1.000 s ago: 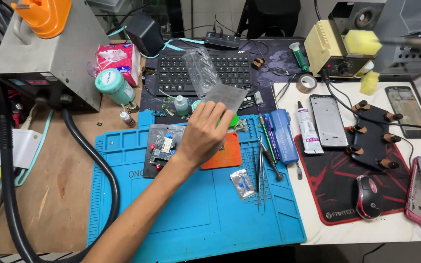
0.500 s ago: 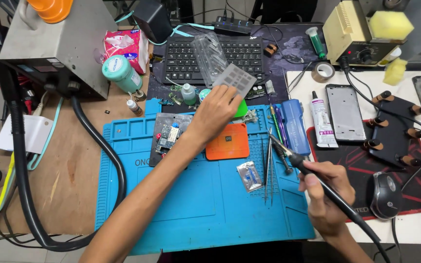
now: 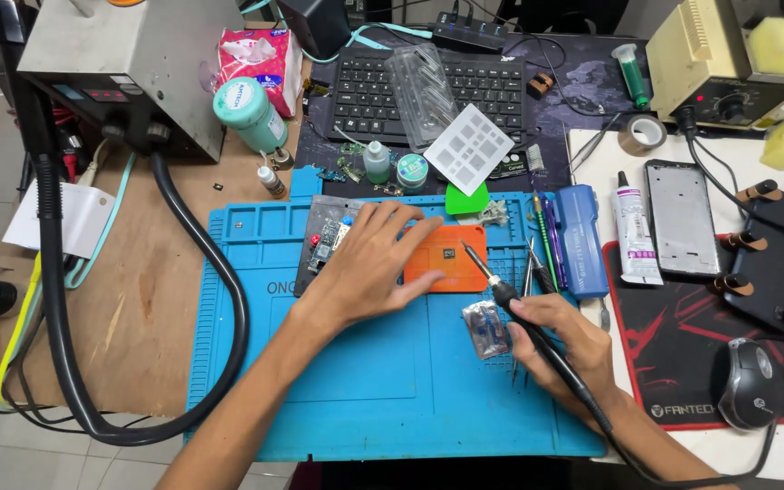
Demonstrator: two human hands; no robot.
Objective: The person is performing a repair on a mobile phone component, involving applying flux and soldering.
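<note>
My left hand (image 3: 369, 263) covers much of the circuit board (image 3: 324, 240) under it, the tiny chip on the orange pad (image 3: 446, 259) is too small to identify, and my soldering iron (image 3: 524, 318) cord runs off the bottom edge.

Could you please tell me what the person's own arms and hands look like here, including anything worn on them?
Both forearms are bare, with no sleeves in view. The left hand and right hand wear no gloves, and no rings, watch or bands are visible on either.
</note>
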